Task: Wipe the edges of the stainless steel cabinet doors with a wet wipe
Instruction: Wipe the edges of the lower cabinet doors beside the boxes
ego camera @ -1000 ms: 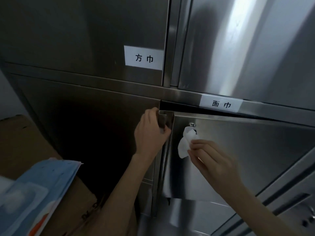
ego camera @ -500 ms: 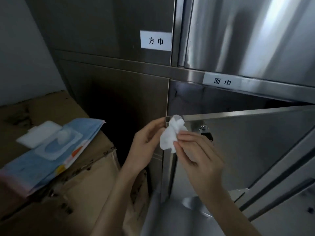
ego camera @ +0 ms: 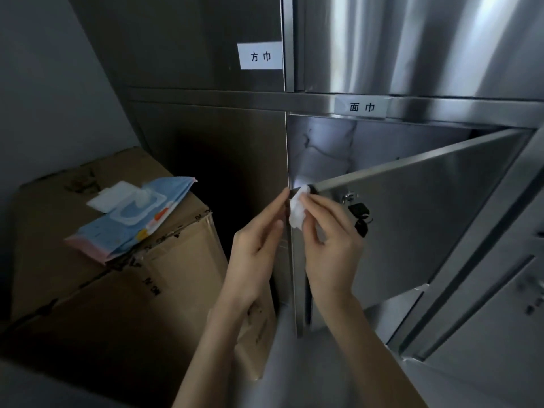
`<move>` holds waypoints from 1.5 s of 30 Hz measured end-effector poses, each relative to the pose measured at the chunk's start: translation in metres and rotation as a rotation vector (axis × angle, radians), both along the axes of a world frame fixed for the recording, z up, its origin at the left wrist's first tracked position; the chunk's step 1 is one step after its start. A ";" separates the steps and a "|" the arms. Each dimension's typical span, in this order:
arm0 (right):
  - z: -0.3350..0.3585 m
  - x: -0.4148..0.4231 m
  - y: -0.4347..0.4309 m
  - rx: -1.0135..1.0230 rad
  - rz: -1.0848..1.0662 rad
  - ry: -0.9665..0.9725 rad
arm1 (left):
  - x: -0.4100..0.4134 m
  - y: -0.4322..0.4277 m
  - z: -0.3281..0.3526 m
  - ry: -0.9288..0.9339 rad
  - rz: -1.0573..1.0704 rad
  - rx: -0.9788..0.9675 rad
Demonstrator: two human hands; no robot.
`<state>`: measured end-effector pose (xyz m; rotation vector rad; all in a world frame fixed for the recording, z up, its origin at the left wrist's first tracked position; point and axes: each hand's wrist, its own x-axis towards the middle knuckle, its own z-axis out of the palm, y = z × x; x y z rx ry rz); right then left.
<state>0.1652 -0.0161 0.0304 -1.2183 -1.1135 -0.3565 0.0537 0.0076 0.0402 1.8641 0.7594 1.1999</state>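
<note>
- Right hand (ego camera: 329,242) is up at the top near corner of the open cabinet door (ego camera: 418,219), with thumb and fingers curled in and pinching the wet wipe (ego camera: 296,212)
- The wet wipe is a crumpled white wad poking out past that hand's fingertips, just above and to the left of the thumb
- It's pressed onto the door edge (ego camera: 298,295), right at the upper corner where the vertical strip meets the top rim
- Left hand (ego camera: 254,254) is on the other side of that strip, gripping nothing, its fingers straight, close together and reaching up along the metal
- Its index fingertip ends beside the wipe's left side; touching it or just short of it, I cannot tell
- So the wipe sits between the two hands, at their fingertips, with the door edge running down between the wrists
- The door itself is swung out toward the viewer, hinged at the far right, with the dim compartment open behind it
- A dark key (ego camera: 360,216) hangs from the lock on the door face, just right of the right hand's knuckles
- Two white labels are on the steel: one (ego camera: 260,55) on the upper left door, the other (ego camera: 361,107) on the rail above the open compartment
- Over on the left stands a cardboard box (ego camera: 123,304); on top of it lies a blue wipes pack (ego camera: 138,225) with its white flap lifted, well apart from both hands
</note>
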 end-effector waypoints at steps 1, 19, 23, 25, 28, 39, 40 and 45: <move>-0.001 -0.002 -0.001 0.007 -0.004 0.020 | -0.002 -0.003 0.001 0.034 -0.005 0.023; -0.044 -0.032 -0.026 -0.033 0.144 0.579 | -0.010 -0.017 0.006 0.233 0.008 0.210; -0.008 -0.014 -0.025 0.081 0.220 0.580 | -0.010 -0.023 0.003 0.224 -0.005 0.276; 0.000 -0.014 -0.026 0.119 0.241 0.574 | -0.008 -0.028 0.000 0.225 0.002 0.297; -0.007 -0.019 -0.028 0.146 0.267 0.618 | -0.005 -0.035 -0.005 0.206 -0.011 0.285; -0.065 -0.022 -0.032 -0.140 0.232 0.745 | -0.007 -0.023 -0.043 0.182 -0.073 0.200; -0.058 -0.018 -0.029 -0.111 0.243 0.691 | -0.007 -0.020 -0.047 0.201 -0.073 0.198; -0.077 -0.016 -0.025 -0.115 0.261 0.703 | -0.012 -0.006 -0.063 0.290 -0.131 0.176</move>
